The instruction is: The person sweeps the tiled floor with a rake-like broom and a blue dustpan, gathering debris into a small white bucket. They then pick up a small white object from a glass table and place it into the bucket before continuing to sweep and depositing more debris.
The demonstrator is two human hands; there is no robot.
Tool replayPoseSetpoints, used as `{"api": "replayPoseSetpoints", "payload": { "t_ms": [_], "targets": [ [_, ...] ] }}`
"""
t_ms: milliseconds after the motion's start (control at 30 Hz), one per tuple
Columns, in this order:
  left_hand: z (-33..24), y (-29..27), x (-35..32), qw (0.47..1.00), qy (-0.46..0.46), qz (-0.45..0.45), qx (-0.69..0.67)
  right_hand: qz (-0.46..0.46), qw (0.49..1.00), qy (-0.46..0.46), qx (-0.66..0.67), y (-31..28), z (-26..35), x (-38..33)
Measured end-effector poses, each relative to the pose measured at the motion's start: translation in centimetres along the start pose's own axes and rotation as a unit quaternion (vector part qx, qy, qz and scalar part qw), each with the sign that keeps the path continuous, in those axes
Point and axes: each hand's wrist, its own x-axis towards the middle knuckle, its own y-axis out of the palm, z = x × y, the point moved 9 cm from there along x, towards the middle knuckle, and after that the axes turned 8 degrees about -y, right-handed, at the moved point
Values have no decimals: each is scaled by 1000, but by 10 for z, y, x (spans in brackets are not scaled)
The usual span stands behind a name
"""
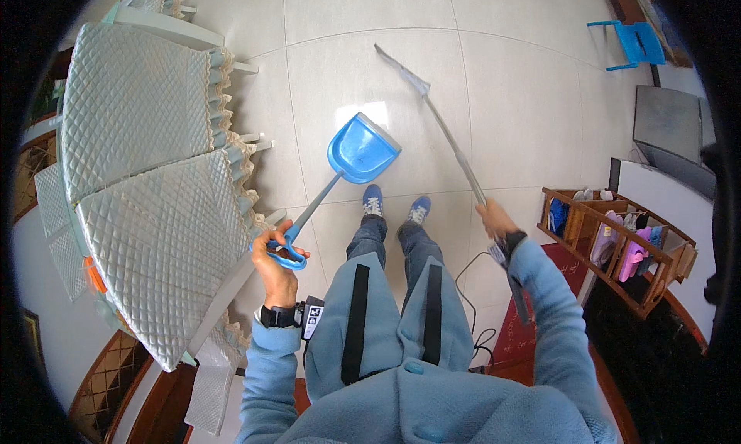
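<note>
My left hand (276, 262) is closed around the blue loop at the end of the long handle of a dustpan. The blue dustpan (361, 149) is at floor level ahead of my feet, its open lip facing up and to the right. In my right hand (498, 220) is the grey pole of a long-handled broom (455, 147). Its thin, flat head (403, 70) reaches the floor beyond the dustpan, slanting off to the upper left. Seen almost edge-on, the head does not show whether it has bristles or a blade. Broom and dustpan are apart.
A table with a quilted pale cover (147, 189) runs along the left, white chair legs (251, 139) poking out below. To the right stand a wooden shoe rack (617, 243) and, farther off, a blue chair (637, 44). A dark cable (472, 289) and a red mat (540, 313) lie near my right arm.
</note>
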Motion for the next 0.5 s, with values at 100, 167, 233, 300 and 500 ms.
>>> {"api": "replayPoseSetpoints", "payload": {
  "t_ms": [100, 167, 233, 300, 500],
  "targets": [
    [6, -13, 5, 1000, 1, -15, -5, -103, 987, -79, -97, 16, 11, 44],
    [5, -15, 10, 1000, 15, -17, -6, -86, 965, -167, -183, 72, 12, 31],
    [9, -20, 14, 999, 6, -31, -24, -36, 989, -71, -121, 134, -34, -16],
    [11, -19, 13, 1000, 6, -20, -3, 63, 986, -97, -118, 172, -59, -75],
    [29, -39, -14, 996, -39, 2, 74, 38, 997, 22, 59, 91, -114, -146]
  ]
}}
